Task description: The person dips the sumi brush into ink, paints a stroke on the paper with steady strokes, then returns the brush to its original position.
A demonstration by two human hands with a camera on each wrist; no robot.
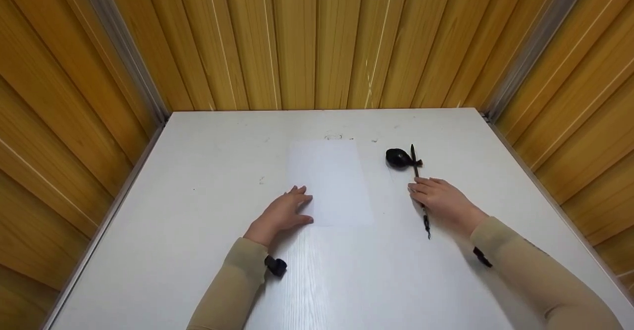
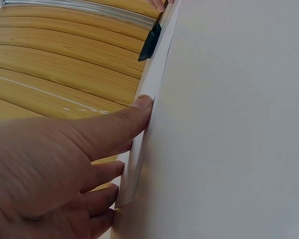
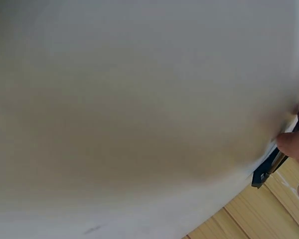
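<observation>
A white sheet of paper [image 1: 331,181] lies flat in the middle of the white table [image 1: 198,196]. My left hand [image 1: 287,213] rests on the paper's left edge with straight fingers; the left wrist view shows the thumb [image 2: 134,112] pressing that paper edge [image 2: 131,174]. To the right lies a thin black brush [image 1: 415,164], its tip against a small black rounded object [image 1: 397,158]. My right hand [image 1: 438,198] lies over the middle of the brush with fingers nearly straight. In the right wrist view a fingertip [image 3: 294,144] touches the brush shaft [image 3: 269,167].
Wooden slat walls [image 1: 317,37] close in the table on three sides, with metal strips in the back corners. Bare tabletop lies left of the paper and along the near edge. A few small dark marks [image 1: 337,137] dot the surface behind the paper.
</observation>
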